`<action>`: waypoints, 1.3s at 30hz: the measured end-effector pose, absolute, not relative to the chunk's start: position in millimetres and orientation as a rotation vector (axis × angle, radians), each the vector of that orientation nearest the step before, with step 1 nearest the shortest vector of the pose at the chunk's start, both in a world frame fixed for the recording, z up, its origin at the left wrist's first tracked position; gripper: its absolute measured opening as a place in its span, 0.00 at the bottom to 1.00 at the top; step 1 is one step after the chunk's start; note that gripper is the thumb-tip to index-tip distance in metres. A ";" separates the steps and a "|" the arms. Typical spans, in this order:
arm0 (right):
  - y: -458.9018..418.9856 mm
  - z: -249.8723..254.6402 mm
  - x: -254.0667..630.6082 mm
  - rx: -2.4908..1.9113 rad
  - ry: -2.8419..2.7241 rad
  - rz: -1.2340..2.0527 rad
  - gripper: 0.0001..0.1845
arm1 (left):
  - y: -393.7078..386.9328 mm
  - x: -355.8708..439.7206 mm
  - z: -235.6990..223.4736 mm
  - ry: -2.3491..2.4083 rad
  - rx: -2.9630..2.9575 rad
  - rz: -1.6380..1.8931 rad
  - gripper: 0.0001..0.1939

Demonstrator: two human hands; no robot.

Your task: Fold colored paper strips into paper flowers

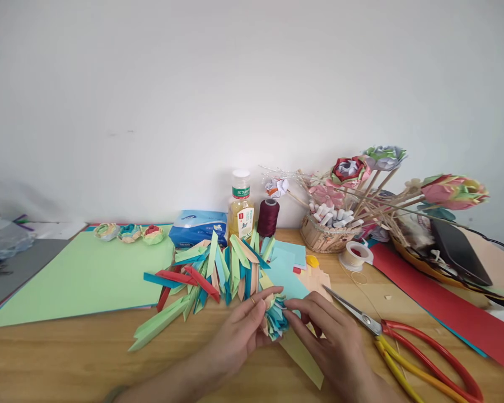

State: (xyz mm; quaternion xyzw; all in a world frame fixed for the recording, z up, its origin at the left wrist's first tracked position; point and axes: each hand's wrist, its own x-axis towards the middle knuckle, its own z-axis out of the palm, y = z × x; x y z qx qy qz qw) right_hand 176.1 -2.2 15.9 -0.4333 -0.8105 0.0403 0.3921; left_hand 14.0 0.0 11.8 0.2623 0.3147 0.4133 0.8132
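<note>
My left hand is closed around a small paper flower of folded blue, green and peach petals, held low over the table. On the flower's right side, my right hand pinches its edge between thumb and forefinger. The exact fold under those fingertips is too small to make out. Behind the left hand lies a heap of folded paper strips in green, blue, peach and red. A pale yellow-green paper strip lies under the right hand.
Large scissors lie partly open at right, beside a thread spool. Green sheets with three paper rosettes lie left. Along the wall stand a tissue pack, bottle, maroon thread cone and flower basket.
</note>
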 end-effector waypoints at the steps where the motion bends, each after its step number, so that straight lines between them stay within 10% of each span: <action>1: -2.1 14.4 176.7 -1.103 -2.062 0.093 0.05 | 0.1 14.1 11.3 0.670 0.560 0.881 0.22; 15: -4.9 13.2 186.0 -0.930 -2.255 -0.343 0.10 | 0.3 13.7 10.0 0.637 0.610 0.854 0.20; 29: 4.4 25.4 179.3 -1.227 -1.939 0.571 0.08 | 3.1 12.5 4.5 0.856 0.679 0.801 0.31; 39: 0.1 32.2 177.3 -1.053 -2.016 0.648 0.07 | 3.7 15.5 3.4 0.925 0.721 0.710 0.36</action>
